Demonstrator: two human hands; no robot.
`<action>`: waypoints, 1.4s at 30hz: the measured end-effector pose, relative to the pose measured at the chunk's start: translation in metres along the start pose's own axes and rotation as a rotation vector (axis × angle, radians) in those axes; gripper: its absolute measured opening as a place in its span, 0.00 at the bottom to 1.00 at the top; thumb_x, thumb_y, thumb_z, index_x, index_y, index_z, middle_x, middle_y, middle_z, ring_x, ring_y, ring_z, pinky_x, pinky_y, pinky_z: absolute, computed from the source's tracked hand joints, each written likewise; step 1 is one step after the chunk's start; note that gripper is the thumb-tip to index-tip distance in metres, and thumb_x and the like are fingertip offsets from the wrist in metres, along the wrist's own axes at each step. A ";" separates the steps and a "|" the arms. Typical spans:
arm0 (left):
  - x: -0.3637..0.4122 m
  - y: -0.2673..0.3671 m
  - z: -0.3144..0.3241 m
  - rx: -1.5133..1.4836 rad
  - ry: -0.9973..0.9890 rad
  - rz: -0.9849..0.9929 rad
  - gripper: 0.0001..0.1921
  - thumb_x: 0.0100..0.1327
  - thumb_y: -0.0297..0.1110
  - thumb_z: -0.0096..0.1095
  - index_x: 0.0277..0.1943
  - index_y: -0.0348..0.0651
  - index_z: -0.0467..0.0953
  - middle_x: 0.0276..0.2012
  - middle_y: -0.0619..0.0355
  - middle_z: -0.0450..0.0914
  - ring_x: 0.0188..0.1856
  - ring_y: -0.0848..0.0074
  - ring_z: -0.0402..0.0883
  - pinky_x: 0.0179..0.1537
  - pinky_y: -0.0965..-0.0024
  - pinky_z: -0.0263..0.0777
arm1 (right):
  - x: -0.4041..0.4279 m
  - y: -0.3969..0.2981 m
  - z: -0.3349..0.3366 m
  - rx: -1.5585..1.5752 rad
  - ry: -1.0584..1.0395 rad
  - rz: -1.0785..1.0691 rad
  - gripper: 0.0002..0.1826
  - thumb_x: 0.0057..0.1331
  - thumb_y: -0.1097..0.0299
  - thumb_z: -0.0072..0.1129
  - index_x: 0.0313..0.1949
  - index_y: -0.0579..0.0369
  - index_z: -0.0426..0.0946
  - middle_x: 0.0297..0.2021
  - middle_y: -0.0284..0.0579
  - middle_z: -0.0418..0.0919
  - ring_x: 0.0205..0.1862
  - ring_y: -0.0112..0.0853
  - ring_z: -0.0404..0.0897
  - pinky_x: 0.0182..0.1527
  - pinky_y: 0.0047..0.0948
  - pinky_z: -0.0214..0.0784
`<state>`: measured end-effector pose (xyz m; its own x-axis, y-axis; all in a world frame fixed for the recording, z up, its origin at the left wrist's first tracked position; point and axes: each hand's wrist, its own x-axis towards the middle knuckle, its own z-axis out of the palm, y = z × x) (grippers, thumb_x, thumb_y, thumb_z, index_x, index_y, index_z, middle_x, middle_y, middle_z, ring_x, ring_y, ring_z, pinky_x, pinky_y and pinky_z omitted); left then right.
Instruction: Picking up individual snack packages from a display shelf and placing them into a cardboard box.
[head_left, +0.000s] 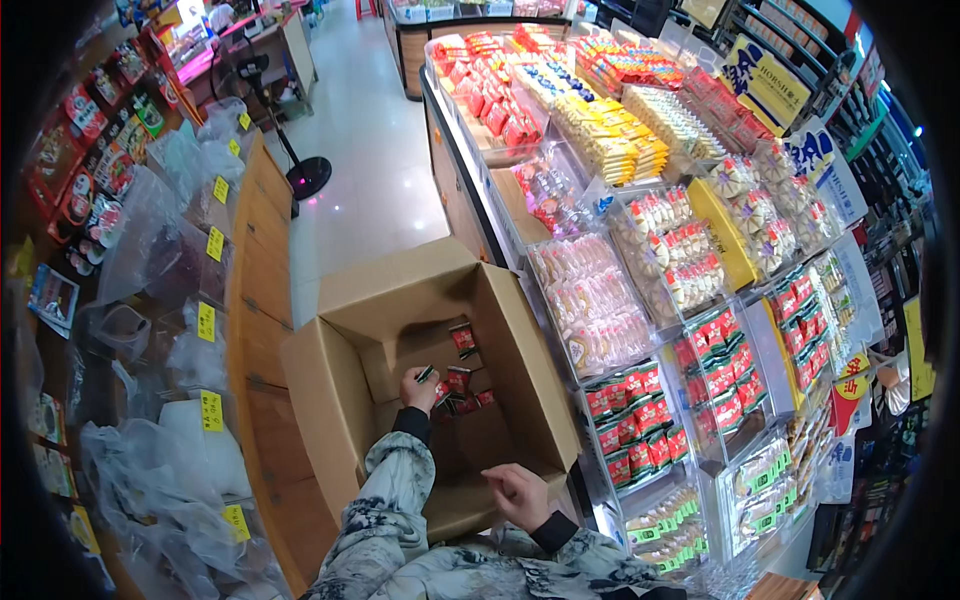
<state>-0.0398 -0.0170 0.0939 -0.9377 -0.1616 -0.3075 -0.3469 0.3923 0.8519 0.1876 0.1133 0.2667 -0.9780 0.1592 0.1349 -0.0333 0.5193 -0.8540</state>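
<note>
An open cardboard box stands in front of me, its flaps folded outward. Several small red and dark green snack packets lie loosely on its bottom. My left hand reaches into the box with its fingers closed on one such packet, just left of the others. Over the near right edge of the box is my right hand, its fingers curled; no item shows in it. Packets of similar red and green look stand in rows in a clear display bin to the right.
A sloping display of clear bins with wrapped snacks runs along the right. On the left, a wooden counter holds plastic-covered bins with yellow handwritten tags. A black fan stand is on the tiled floor beyond the box.
</note>
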 end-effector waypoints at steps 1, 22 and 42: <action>-0.009 0.020 -0.002 -0.182 -0.052 -0.026 0.08 0.51 0.30 0.65 0.33 0.38 0.76 0.29 0.55 0.80 0.32 0.74 0.79 0.36 0.71 0.72 | 0.001 0.005 -0.001 0.059 0.043 -0.006 0.11 0.53 0.78 0.56 0.38 0.55 0.77 0.32 0.40 0.77 0.29 0.31 0.77 0.30 0.26 0.69; -0.230 0.153 -0.077 -0.679 -0.634 -0.141 0.07 0.61 0.32 0.58 0.41 0.42 0.74 0.33 0.64 0.77 0.33 0.83 0.77 0.31 0.78 0.74 | -0.012 -0.014 -0.059 0.819 0.242 0.331 0.08 0.63 0.69 0.55 0.39 0.59 0.74 0.26 0.33 0.75 0.27 0.17 0.72 0.31 0.16 0.66; -0.272 0.189 -0.046 -0.494 -0.526 0.421 0.06 0.64 0.32 0.53 0.37 0.39 0.69 0.23 0.64 0.73 0.20 0.89 0.69 0.18 0.84 0.62 | -0.032 -0.029 -0.108 0.939 0.368 0.237 0.06 0.65 0.69 0.52 0.37 0.57 0.68 0.26 0.33 0.73 0.24 0.17 0.71 0.26 0.15 0.64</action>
<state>0.1502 0.0596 0.3575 -0.9154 0.4018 0.0246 -0.0333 -0.1363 0.9901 0.2424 0.1833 0.3412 -0.8623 0.5004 -0.0772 -0.1497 -0.3976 -0.9053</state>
